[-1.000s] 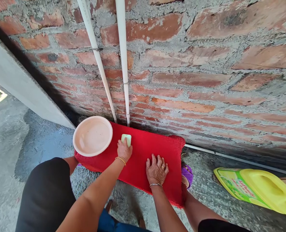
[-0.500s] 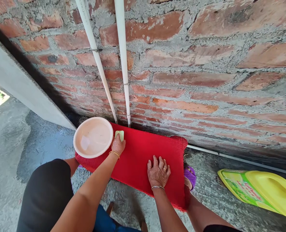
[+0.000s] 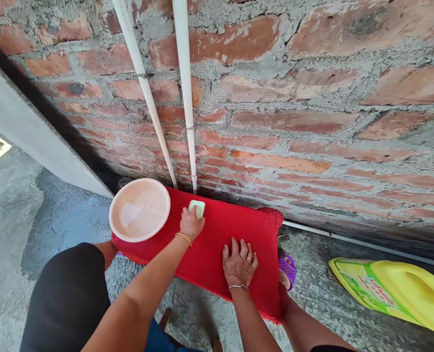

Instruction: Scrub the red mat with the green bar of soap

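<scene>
My left hand, with a gold bangle at the wrist, is closed on a pale green block with rounded corners. Whether it is a soap bar or a brush back, I cannot tell. The block is over the upper middle of a red cloth that looks fuzzy along its edges. My right hand, wearing a ring and a silver bangle, lies flat on the cloth's right part with fingers spread. A pale pink basin of water rests on the cloth's left end, left of my left hand.
Behind the cloth rises a brick wall with two white pipes running down it. A yellow jug lies on the concrete floor at right. A purple sandal shows by the cloth's right edge. A pale slab leans at left.
My left hand has moved right across the cloth with the pale green block, away from the basin. My right hand has stayed in place.
</scene>
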{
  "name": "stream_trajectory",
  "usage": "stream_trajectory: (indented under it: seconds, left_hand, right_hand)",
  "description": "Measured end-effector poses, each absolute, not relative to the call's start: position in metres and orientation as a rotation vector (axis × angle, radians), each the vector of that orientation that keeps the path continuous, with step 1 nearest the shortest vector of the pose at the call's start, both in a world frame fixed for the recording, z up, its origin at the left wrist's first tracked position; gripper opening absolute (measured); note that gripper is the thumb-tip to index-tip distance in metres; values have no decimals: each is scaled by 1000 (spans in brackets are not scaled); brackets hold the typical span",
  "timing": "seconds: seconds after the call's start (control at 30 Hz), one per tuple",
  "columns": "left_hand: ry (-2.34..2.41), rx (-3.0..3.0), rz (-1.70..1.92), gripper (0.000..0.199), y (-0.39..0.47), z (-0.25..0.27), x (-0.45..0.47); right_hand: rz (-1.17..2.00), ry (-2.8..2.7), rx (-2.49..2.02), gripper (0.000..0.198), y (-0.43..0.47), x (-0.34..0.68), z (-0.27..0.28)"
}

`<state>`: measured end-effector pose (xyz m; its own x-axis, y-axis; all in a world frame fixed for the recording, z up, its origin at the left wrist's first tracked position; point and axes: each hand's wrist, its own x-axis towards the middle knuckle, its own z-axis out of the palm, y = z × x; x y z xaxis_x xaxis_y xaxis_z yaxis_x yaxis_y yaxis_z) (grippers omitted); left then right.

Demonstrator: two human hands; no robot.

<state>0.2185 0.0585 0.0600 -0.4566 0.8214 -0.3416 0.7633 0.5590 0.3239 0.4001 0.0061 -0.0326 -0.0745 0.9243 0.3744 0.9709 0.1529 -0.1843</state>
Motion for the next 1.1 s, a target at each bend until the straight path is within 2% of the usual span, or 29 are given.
stream_trajectory:
  seconds: [0.13,0.23,0.4,0.5,0.67,0.8,0.93,1.1]
  left_hand:
    - [2533,1105,203,56,71,62,175]
    - [2554,1099,179,58,71,57,191]
    - [2245,1402,117,67,63,45,262]
    - [2110,1474,123,67,63,43,271]
    - [2422,1263,217,56,81,54,205]
    - [2593,1104,209,57,93,60,166]
    - [2529,1146,192,58,90,50,200]
    - [2225,1403,189,63,83,44,254]
  right_hand:
    - [-128,-2011,-1822,40,7,400,-32]
    - [-133,-2014,-1827,40,7,400,-32]
    - [-183,-2042,-1809,41,7,401,-32]
    - [-168,-2034,-1821,41,7,401,-33]
    - [-191,-2037,-1795,41,7,401,-33]
    - [-195,-2037,-1806,42,7,401,-33]
    - [-193,-2033,-1807,42,7,402,-34]
    - [-158,-2032,-1813,42,7,401,-33]
